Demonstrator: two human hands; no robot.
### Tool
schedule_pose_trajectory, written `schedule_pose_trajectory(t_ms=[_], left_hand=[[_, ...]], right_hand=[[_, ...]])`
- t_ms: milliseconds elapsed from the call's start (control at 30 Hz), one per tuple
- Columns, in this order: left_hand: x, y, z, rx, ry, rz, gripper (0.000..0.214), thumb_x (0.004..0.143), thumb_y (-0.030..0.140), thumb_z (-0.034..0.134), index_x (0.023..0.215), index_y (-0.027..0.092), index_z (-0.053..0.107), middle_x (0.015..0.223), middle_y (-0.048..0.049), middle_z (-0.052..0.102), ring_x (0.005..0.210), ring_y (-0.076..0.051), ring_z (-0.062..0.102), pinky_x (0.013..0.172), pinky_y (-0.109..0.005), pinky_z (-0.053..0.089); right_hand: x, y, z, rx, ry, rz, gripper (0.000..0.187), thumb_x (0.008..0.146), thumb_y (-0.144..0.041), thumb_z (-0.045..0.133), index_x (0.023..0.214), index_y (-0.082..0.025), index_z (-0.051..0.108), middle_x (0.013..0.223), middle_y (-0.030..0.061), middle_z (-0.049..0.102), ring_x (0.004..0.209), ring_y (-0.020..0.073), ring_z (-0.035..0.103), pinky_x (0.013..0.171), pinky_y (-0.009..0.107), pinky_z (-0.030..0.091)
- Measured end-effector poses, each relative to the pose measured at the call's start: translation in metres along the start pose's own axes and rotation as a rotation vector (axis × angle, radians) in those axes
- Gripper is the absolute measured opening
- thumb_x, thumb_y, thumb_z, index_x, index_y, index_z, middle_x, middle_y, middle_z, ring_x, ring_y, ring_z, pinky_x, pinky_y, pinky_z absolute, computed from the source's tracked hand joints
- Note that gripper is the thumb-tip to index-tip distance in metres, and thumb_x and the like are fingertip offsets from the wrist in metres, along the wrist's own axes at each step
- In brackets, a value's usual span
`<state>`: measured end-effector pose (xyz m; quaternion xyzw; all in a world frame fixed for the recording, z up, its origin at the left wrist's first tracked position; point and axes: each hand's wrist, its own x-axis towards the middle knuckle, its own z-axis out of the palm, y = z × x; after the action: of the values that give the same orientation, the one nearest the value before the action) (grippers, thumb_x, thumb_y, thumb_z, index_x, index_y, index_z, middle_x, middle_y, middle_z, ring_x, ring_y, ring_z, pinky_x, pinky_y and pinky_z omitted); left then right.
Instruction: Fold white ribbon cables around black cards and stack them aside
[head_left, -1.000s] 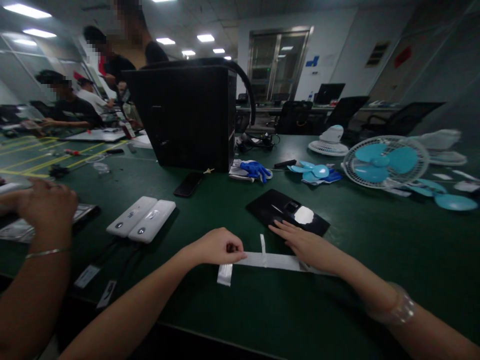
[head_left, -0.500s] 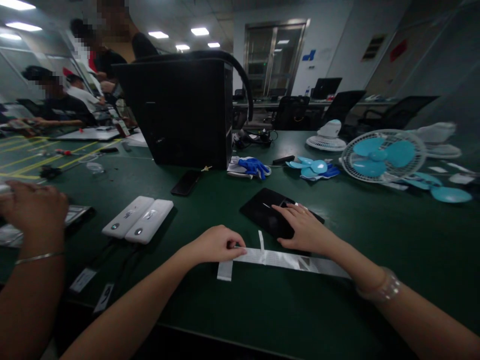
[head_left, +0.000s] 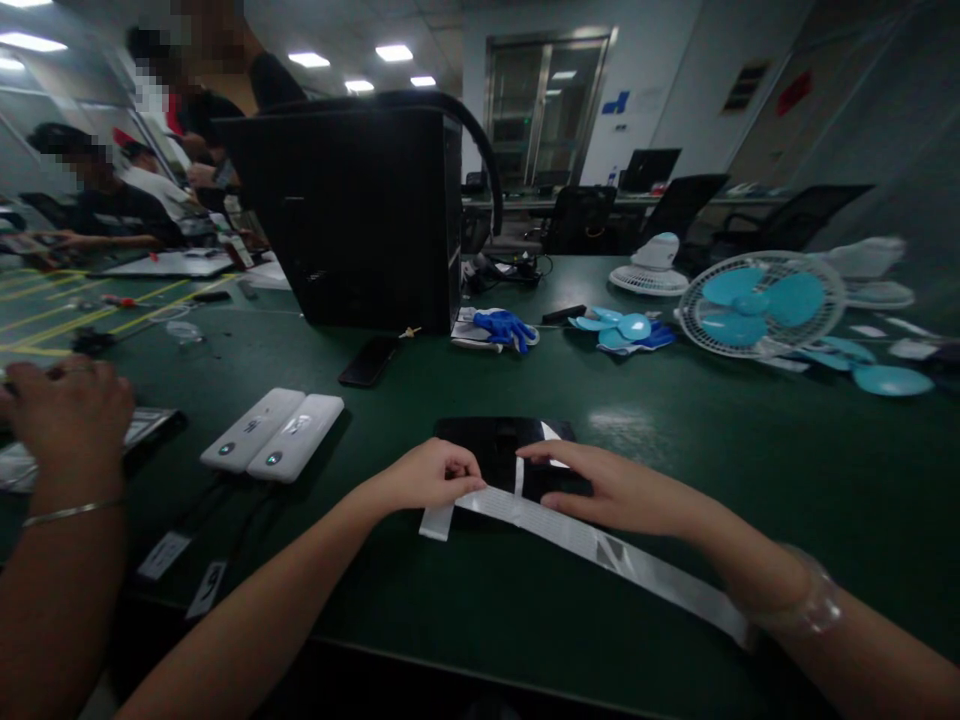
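Silvery-white and thin, the flat strip (head_left: 637,567) has its left end pinched between the thumb and forefinger of the left hand (head_left: 429,474), whose other fingers curl inward. The right hand (head_left: 600,484) is loosely spread, its forefinger tip at the top of a narrow white tab (head_left: 519,480) and its thumb well apart; whether it touches the tab I cannot tell. The strip crosses the near side of a black panel (head_left: 472,440), then slants right and nearer to the right wrist; a short tail (head_left: 436,523) juts nearer from its left end. It should be very light, limp across its face and easily creased, so its ends or long edges look the best hold. The panel looks stiff and smooth, likely to slide, and best held at its corners.

Green tabletop (head_left: 690,430) gives room to the right and far, up to the fan (head_left: 761,303) and gloves (head_left: 501,328). Two white boxes (head_left: 296,435) and a phone (head_left: 367,361) limit the left, with another person's hand (head_left: 71,415) beyond. The table's near edge (head_left: 420,664) is close to the forearms.
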<state>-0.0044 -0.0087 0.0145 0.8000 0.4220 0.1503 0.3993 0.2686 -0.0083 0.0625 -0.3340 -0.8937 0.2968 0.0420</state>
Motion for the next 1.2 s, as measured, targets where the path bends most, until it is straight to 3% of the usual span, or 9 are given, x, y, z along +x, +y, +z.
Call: schedule_pose_trajectory(t_ms=[100, 200, 333, 533, 833, 967, 1067, 1200], left_hand=[[0.001, -0.001, -0.001, -0.157, 0.007, -0.049, 0.024, 0.084, 0.037, 0.057, 0.083, 0.014, 0.064, 0.065, 0.0019, 0.058, 0.055, -0.009, 0.049, 0.049, -0.018, 0.033], [0.000, -0.002, -0.002, -0.203, -0.004, -0.099, 0.024, 0.084, 0.038, 0.056, 0.082, 0.015, 0.061, 0.065, 0.0019, 0.058, 0.056, -0.010, 0.051, 0.049, -0.018, 0.033], [-0.002, -0.003, -0.004, 0.043, 0.010, -0.143, 0.027, 0.082, 0.043, 0.057, 0.079, 0.017, 0.064, 0.062, 0.0011, 0.061, 0.052, -0.011, 0.052, 0.047, -0.021, 0.030], [0.000, -0.002, -0.001, 0.375, 0.116, -0.141, 0.028, 0.078, 0.049, 0.060, 0.074, 0.022, 0.068, 0.066, 0.0006, 0.063, 0.056, -0.013, 0.052, 0.051, -0.023, 0.026], [0.000, -0.007, 0.007, 0.522, 0.245, -0.232, 0.045, 0.064, 0.066, 0.067, 0.078, 0.023, 0.058, 0.068, 0.0005, 0.057, 0.059, -0.016, 0.048, 0.054, -0.024, 0.023], [0.000, -0.011, 0.005, 0.406, 0.228, -0.202, 0.044, 0.063, 0.062, 0.070, 0.071, 0.021, 0.057, 0.064, 0.0013, 0.055, 0.057, -0.014, 0.046, 0.052, -0.023, 0.022], [0.005, -0.016, 0.003, 0.179, 0.216, -0.194, 0.045, 0.069, 0.063, 0.064, 0.065, 0.019, 0.054, 0.058, 0.0030, 0.050, 0.052, -0.011, 0.043, 0.049, -0.022, 0.023], [0.013, -0.024, -0.001, -0.234, 0.354, -0.158, 0.049, 0.079, 0.062, 0.052, 0.058, 0.017, 0.045, 0.053, 0.0059, 0.039, 0.048, -0.008, 0.037, 0.047, -0.021, 0.024]], right_hand=[[-0.004, -0.007, 0.005, -0.131, -0.003, -0.056, 0.059, 0.084, -0.040, 0.059, 0.139, -0.029, 0.042, 0.133, 0.0047, 0.051, 0.110, 0.0208, 0.054, 0.091, 0.037, 0.047], [-0.001, -0.004, 0.015, -0.364, 0.092, -0.172, 0.048, 0.087, -0.023, 0.051, 0.134, -0.030, 0.049, 0.130, 0.0050, 0.053, 0.108, 0.0207, 0.054, 0.086, 0.037, 0.048], [0.005, 0.006, 0.028, -0.542, 0.127, -0.283, 0.047, 0.087, -0.018, 0.049, 0.132, -0.027, 0.051, 0.124, 0.0065, 0.058, 0.106, 0.0220, 0.055, 0.085, 0.039, 0.048], [0.010, 0.008, 0.040, -0.627, 0.108, -0.285, 0.048, 0.086, -0.018, 0.051, 0.133, -0.026, 0.051, 0.126, 0.0062, 0.056, 0.103, 0.0219, 0.055, 0.083, 0.039, 0.048], [0.013, -0.007, 0.040, -0.596, 0.172, -0.237, 0.034, 0.086, -0.032, 0.052, 0.117, -0.022, 0.065, 0.120, 0.0093, 0.057, 0.111, 0.0248, 0.050, 0.098, 0.046, 0.037], [0.011, -0.003, 0.040, -0.592, 0.188, -0.284, 0.035, 0.088, -0.034, 0.052, 0.119, -0.024, 0.063, 0.125, 0.0074, 0.057, 0.117, 0.0242, 0.048, 0.106, 0.048, 0.029], [0.010, -0.001, 0.040, -0.537, 0.178, -0.351, 0.039, 0.091, -0.036, 0.047, 0.126, -0.024, 0.058, 0.126, 0.0040, 0.059, 0.123, 0.0221, 0.044, 0.110, 0.047, 0.023], [0.010, -0.005, 0.040, -0.451, 0.133, -0.370, 0.040, 0.092, -0.034, 0.046, 0.129, -0.025, 0.056, 0.116, 0.0027, 0.065, 0.121, 0.0204, 0.047, 0.111, 0.048, 0.021]])
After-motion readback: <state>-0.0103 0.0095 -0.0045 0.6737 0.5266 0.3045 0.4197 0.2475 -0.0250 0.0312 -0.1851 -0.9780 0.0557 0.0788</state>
